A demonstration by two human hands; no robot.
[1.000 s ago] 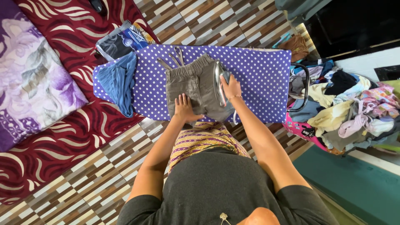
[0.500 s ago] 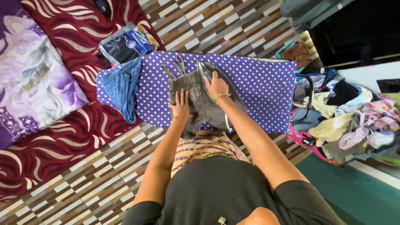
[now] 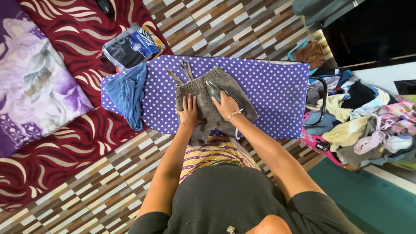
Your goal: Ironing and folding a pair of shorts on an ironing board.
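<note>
Grey shorts (image 3: 236, 93) with a drawstring lie flat on a purple ironing board with white dots (image 3: 273, 91). My right hand (image 3: 226, 105) grips the handle of a dark iron (image 3: 214, 91) that rests on the shorts. My left hand (image 3: 189, 111) presses flat on the left part of the shorts, fingers spread. A blue cloth (image 3: 126, 91) hangs over the board's left end.
A pile of mixed clothes (image 3: 359, 117) fills a basket at the right. Folded printed garments (image 3: 130, 45) lie on a red patterned rug (image 3: 65, 143) beyond the board. A purple floral cushion (image 3: 30, 82) sits at the left.
The iron slid up toward the waistband, then came back down to the middle of the shorts. My left hand moved up a little and stays pressed on the cloth.
</note>
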